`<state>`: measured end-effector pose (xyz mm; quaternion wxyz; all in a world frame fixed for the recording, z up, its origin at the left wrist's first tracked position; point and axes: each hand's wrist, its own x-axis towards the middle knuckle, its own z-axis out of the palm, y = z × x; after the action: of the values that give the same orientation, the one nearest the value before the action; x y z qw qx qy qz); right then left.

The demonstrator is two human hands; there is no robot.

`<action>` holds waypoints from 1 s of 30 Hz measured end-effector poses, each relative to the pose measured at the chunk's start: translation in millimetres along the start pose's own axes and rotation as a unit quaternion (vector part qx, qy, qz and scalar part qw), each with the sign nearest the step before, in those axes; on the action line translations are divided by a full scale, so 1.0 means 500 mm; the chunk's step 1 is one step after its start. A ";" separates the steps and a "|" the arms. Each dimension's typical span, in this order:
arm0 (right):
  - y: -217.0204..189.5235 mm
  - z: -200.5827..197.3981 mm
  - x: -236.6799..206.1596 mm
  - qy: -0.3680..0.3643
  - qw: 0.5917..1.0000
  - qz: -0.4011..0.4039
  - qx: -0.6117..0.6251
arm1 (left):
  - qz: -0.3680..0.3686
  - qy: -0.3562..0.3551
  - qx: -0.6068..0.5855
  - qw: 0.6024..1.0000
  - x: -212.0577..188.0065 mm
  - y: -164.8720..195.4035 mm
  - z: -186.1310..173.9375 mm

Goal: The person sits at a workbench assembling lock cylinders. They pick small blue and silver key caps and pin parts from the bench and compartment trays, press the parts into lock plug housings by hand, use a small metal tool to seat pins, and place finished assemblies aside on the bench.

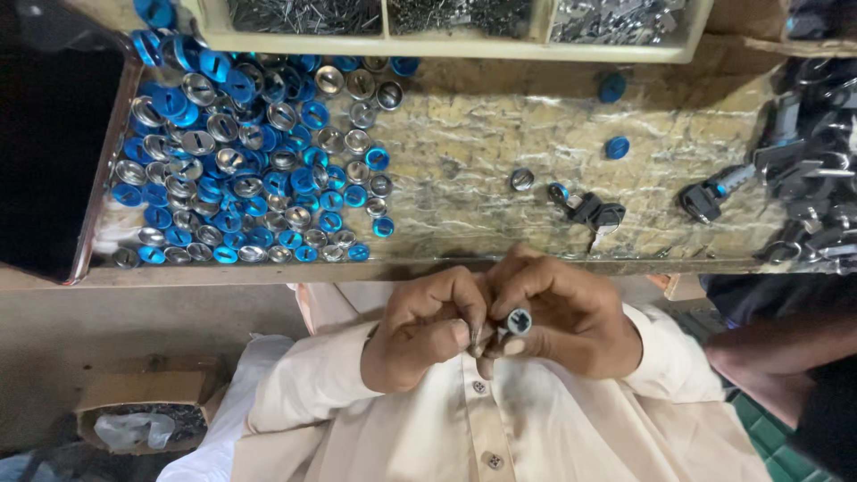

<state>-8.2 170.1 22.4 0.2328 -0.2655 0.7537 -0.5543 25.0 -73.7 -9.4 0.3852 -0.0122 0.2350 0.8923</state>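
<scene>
Two bare hands meet in front of the person's cream shirt (500, 428), just below the front edge of the workbench (464, 152). The right hand (567, 317) is curled, its fingers folded over and its thumb and forefinger pinching a small lock cylinder (519, 321), whose round slotted face points up toward the camera. The left hand (424, 330) is likewise clenched, knuckles up, its thumb tip pressed against a small metal part beside the cylinder; what that part is cannot be told. Both wrists emerge from cream sleeves and angle inward, so the hands touch at the fingertips.

On the workbench, well to the left of the hands, lies a heap of blue and silver round caps (241, 161). Directly above the hands on the bench rest a single silver cap (521, 179) and a black-headed key in a lock cylinder (589, 211). Two loose blue caps (615, 147) lie farther back. At the bench's right end is a pile of dark lock assemblies (808, 170). Along the far edge stands a tray with compartments (446, 43) holding small metal parts. Another person's arm (777, 353) shows at the right.
</scene>
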 end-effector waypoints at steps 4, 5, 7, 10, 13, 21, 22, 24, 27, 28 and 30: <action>0.003 0.013 -0.002 0.065 0.998 -0.019 -0.007 | 0.068 0.044 0.149 0.985 0.004 -0.004 0.003; 0.002 0.015 -0.002 0.064 0.998 -0.018 0.007 | 0.100 0.059 0.225 0.967 0.002 -0.002 0.003; -0.002 0.015 -0.005 0.063 0.997 -0.035 0.017 | 0.052 0.042 0.179 0.982 0.002 0.005 0.005; -0.003 0.015 -0.004 0.033 0.996 0.063 -0.056 | 0.015 0.067 0.199 0.978 0.012 0.009 0.014; 0.008 0.012 0.007 0.111 0.939 -0.106 -0.307 | 0.037 0.084 0.270 0.959 0.028 0.007 0.028; 0.016 -0.010 0.016 0.040 0.998 -0.023 -0.048 | 0.099 0.114 0.279 0.948 0.029 0.023 0.032; 0.012 -0.006 0.011 0.008 0.997 0.058 0.055 | 0.086 0.112 0.268 0.953 0.028 0.029 0.031; 0.008 0.007 -0.003 0.052 0.984 0.063 0.157 | 0.060 0.119 0.272 0.953 0.028 0.043 0.030; 0.016 0.032 -0.027 0.038 0.987 0.111 0.109 | 0.009 0.126 0.342 0.931 0.033 0.063 0.036; 0.022 0.038 -0.036 0.021 0.989 0.138 0.057 | 0.005 0.127 0.383 0.915 0.035 0.070 0.040; 0.034 0.046 -0.052 0.077 0.995 0.063 0.009 | -0.008 0.125 0.420 0.899 0.040 0.083 0.045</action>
<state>23.5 174.8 1.5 0.2114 -0.1720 0.7799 -0.5635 -14.4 -74.9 23.6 0.3293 0.0379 0.6343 0.6984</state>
